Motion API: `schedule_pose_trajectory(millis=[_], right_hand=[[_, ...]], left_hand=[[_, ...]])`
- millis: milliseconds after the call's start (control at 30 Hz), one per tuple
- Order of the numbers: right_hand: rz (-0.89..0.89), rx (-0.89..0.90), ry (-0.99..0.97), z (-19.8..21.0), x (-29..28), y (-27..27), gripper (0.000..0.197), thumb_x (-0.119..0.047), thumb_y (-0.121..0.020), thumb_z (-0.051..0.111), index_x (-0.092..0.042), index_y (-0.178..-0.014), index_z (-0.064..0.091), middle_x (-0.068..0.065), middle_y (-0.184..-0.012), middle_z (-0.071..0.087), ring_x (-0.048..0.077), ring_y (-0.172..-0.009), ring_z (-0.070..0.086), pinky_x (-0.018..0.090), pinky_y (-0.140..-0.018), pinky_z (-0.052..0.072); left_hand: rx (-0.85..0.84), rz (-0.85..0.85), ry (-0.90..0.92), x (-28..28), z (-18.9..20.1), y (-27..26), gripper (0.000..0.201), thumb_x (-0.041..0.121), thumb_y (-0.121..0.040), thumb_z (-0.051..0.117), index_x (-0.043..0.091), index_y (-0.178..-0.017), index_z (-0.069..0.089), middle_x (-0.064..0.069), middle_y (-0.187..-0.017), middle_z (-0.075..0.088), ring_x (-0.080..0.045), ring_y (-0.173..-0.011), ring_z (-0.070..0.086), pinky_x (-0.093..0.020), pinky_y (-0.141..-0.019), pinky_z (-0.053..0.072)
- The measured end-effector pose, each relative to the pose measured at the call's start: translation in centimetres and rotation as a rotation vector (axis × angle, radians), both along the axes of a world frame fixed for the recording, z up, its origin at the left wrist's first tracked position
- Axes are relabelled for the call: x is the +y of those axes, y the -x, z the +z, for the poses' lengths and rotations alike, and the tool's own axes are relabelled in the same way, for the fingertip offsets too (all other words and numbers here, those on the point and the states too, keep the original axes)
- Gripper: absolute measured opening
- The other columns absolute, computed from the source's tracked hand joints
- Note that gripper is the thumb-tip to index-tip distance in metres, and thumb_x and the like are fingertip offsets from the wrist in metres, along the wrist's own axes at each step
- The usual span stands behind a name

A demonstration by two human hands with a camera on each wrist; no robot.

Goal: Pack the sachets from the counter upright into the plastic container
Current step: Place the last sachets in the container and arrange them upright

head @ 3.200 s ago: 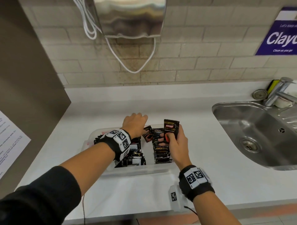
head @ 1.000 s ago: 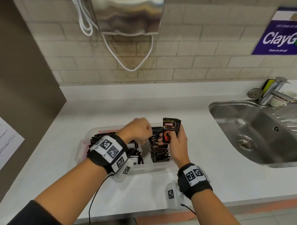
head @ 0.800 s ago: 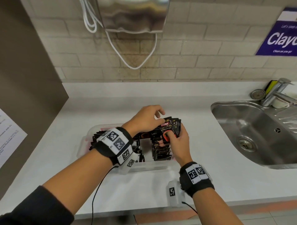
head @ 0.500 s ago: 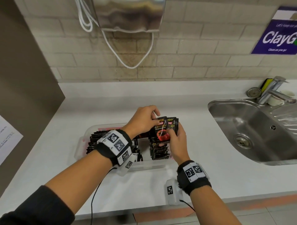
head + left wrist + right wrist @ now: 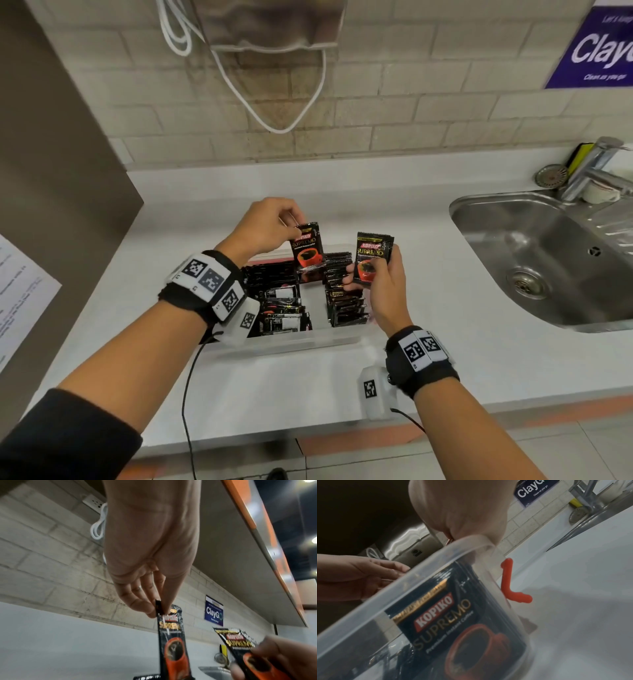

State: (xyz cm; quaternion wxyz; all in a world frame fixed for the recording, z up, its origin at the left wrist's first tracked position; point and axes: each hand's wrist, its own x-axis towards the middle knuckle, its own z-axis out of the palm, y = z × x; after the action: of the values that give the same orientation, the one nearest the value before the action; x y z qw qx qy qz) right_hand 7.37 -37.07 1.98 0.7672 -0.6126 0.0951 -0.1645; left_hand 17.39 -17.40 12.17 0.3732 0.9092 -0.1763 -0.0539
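A clear plastic container (image 5: 291, 344) sits on the white counter, with rows of black coffee sachets (image 5: 344, 301) standing upright inside. My left hand (image 5: 274, 226) pinches the top edge of one black and red sachet (image 5: 307, 250) and holds it upright above the container's middle. In the left wrist view that sachet (image 5: 171, 642) hangs from thumb and fingers. My right hand (image 5: 380, 284) grips a small stack of sachets (image 5: 371, 257) above the container's right row. The right wrist view shows the container wall (image 5: 436, 574) with a sachet (image 5: 453, 622) behind it.
A steel sink (image 5: 548, 253) with a tap (image 5: 596, 164) lies to the right. A steel dispenser (image 5: 270, 24) and a white cable (image 5: 274, 113) hang on the brick wall. A brown panel (image 5: 51, 171) with a paper sheet stands at the left.
My left hand came over to the right hand's stack, pinched the front sachet by its top and pulled it away to the left. The right hand still holds the remaining stack.
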Motion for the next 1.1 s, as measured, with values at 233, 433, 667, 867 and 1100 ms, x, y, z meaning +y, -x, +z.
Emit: schedule_pose_trajectory(millis=[233, 433, 667, 867, 1100], right_hand=[[0.014, -0.008, 0.042, -0.1, 0.0, 0.1, 0.021, -0.012, -0.101, 0.033, -0.016, -0.113, 0.05, 0.014, -0.082, 0.07, 0.03, -0.065, 0.067, 0.034, -0.056, 0.057], [0.026, -0.001, 0.059, -0.2, 0.1, 0.1, 0.021, -0.017, -0.098, 0.035, -0.018, -0.113, 0.051, 0.013, -0.084, 0.07, 0.03, -0.068, 0.069, 0.035, -0.057, 0.057], [0.037, 0.0, 0.066, -0.3, -0.1, 0.0, 0.021, -0.012, -0.1, 0.035, -0.011, -0.115, 0.05, 0.014, -0.083, 0.07, 0.029, -0.066, 0.069, 0.037, -0.058, 0.058], [0.038, 0.007, 0.076, -0.3, -0.1, 0.0, 0.019, -0.012, -0.099, 0.036, -0.014, -0.112, 0.051, 0.02, -0.09, 0.067, 0.029, -0.067, 0.07, 0.035, -0.057, 0.058], [0.04, 0.006, 0.113, -0.3, -0.1, -0.2, 0.011, -0.006, -0.1, 0.042, -0.012, -0.106, 0.049, 0.022, -0.095, 0.061, 0.034, -0.066, 0.07, 0.035, -0.055, 0.058]], left_hand=[[-0.039, 0.008, -0.26, -1.5, -2.3, 0.2, 0.019, 0.001, -0.085, 0.071, 0.02, -0.088, 0.067, 0.002, -0.087, 0.066, -0.015, -0.081, 0.062, -0.027, -0.073, 0.051], [-0.061, 0.035, -0.407, -2.4, -3.5, 0.2, 0.019, 0.003, -0.086, 0.067, 0.021, -0.088, 0.065, 0.002, -0.09, 0.064, -0.022, -0.09, 0.062, -0.038, -0.079, 0.054], [-0.076, -0.007, -0.494, -3.5, -4.3, 0.4, 0.023, -0.003, -0.086, 0.066, 0.019, -0.083, 0.062, 0.003, -0.091, 0.057, -0.02, -0.084, 0.056, -0.031, -0.068, 0.042], [-0.137, -0.054, -0.553, -3.9, -4.6, 0.4, 0.022, -0.01, -0.086, 0.059, 0.01, -0.095, 0.063, -0.007, -0.1, 0.057, -0.027, -0.088, 0.056, -0.034, -0.07, 0.045], [-0.093, -0.022, -0.473, -3.4, -4.4, -0.2, 0.021, -0.005, -0.087, 0.06, 0.015, -0.092, 0.062, -0.002, -0.099, 0.055, -0.024, -0.091, 0.056, -0.032, -0.073, 0.043]])
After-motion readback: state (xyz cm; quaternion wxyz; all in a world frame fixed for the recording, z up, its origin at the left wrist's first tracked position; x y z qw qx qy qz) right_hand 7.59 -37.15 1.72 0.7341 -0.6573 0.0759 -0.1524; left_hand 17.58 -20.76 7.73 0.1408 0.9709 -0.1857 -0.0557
